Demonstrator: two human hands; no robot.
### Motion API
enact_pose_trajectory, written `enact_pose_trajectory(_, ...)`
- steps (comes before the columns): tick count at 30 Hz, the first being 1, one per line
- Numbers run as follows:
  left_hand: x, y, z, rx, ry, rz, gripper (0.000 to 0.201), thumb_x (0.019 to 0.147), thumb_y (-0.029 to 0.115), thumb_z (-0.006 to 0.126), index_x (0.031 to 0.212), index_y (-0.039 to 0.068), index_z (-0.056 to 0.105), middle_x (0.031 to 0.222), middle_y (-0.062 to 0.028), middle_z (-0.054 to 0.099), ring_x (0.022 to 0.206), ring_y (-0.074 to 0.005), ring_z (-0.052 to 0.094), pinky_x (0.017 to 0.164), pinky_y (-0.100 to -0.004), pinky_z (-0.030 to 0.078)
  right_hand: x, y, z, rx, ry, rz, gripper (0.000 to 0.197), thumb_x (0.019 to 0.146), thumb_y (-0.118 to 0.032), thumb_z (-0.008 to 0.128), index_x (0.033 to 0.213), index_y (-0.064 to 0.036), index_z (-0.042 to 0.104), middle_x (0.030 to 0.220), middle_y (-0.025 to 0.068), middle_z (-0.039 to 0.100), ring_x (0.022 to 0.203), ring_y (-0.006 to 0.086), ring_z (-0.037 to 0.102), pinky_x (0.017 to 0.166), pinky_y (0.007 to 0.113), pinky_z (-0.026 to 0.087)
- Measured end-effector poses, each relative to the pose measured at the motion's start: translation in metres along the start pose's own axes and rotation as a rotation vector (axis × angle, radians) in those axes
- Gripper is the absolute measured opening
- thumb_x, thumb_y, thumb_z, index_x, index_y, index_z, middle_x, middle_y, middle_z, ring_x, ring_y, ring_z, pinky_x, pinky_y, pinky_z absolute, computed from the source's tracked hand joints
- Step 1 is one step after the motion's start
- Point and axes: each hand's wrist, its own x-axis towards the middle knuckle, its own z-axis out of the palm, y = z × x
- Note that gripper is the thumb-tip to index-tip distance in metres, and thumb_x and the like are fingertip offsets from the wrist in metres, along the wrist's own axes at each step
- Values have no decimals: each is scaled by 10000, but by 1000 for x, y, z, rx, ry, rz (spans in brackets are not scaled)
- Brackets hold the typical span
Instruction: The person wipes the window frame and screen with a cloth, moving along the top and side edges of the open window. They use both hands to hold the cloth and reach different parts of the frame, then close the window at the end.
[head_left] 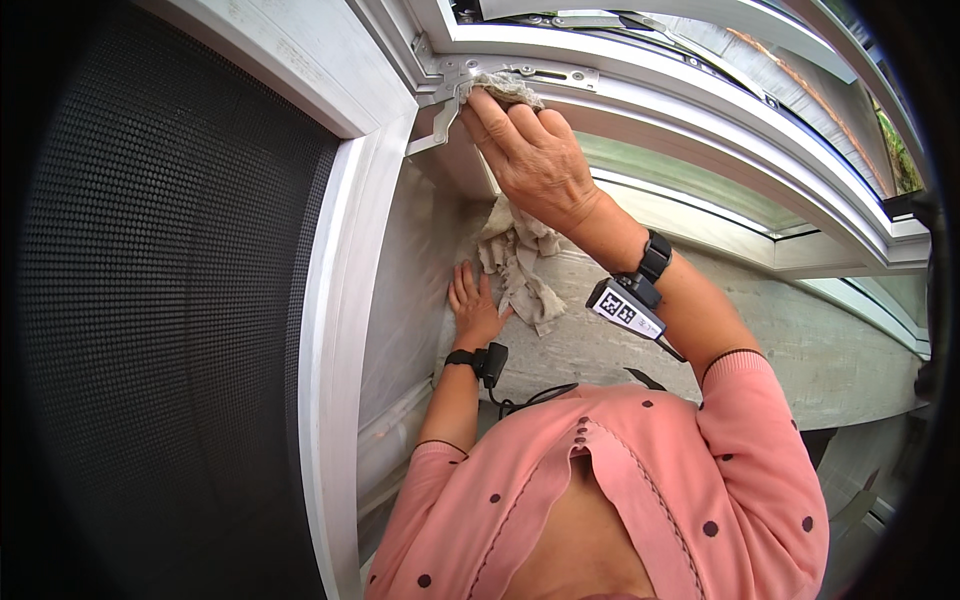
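Observation:
My right hand [540, 165] is raised to the top of the window frame. Its fingers are bent over a crumpled grey rag [505, 90], pressed against the metal hinge arm [548, 74] at the corner. Lower down, my left hand [478, 308] has its fingers spread flat by the pale panel at the left of the sill. Just beyond its fingertips is more rumpled grey cloth [525, 265]; whether it joins the rag in my right hand I cannot tell. A thin metal bracket [437, 128] juts out left of the hinge.
A white window frame [335, 290] with a dark mesh screen [180, 260] fills the left side. The grey sill [640, 345] stretches right beneath my arms. An open white sash [740, 130] curves across the upper right. A black cable [535, 398] runs near my body.

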Motion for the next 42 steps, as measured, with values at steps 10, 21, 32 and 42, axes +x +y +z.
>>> enact_pose_trajectory(10,0,-1,-1,56,-68,-4,887,738,448,794,1396,-13,419,1581,-258,122,1473,-434,54,1163,-572,89,-14,-5,1,66,-75,1,470,800,-110,594,1262,-33,637,1377,91,516,744,145,547,560,264,451)
enact_pose_trajectory(21,1,-7,10,73,-56,10,892,735,443,793,1400,-8,407,1597,-253,72,1479,-426,23,1164,-571,84,11,-32,33,62,-100,97,390,846,-169,564,1219,-81,636,1041,38,540,523,135,522,416,261,428)
enact_pose_trajectory(32,0,-2,4,34,-77,-8,924,734,467,793,1414,6,372,1594,-246,79,1481,-416,17,1168,-566,68,-10,-2,-6,20,-136,84,526,830,-95,572,1356,-74,574,1455,80,486,563,150,558,446,248,479)
enact_pose_trajectory(42,3,-6,4,52,-134,-14,952,763,458,781,1455,4,311,1603,-243,28,1484,-411,-27,1174,-559,36,-95,79,-73,-68,-93,148,525,825,-90,596,1347,-141,576,1394,14,536,628,139,611,533,231,536)
